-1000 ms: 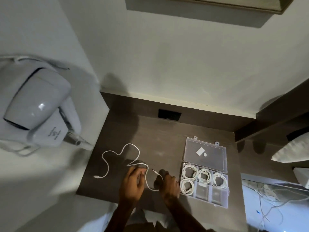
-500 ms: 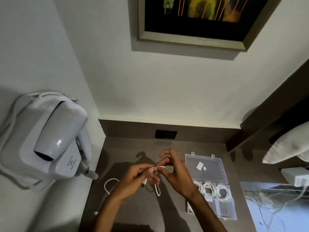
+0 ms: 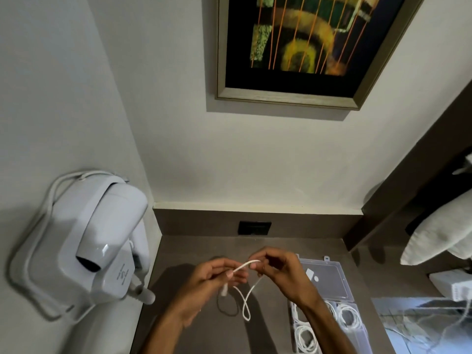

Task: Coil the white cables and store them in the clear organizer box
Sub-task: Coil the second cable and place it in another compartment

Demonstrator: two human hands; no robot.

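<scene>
Raised since earlier, both hands pinch the white cable, looped between them.

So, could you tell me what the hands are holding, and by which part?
Both hold one white cable: left hand just behind its plug end, right hand farther along.

A second ago both hands were down on the table pinning the white cable. Now the left hand and right hand are raised above it, pinching the cable between them, one loop dangling where it lay sprawled before.
</scene>
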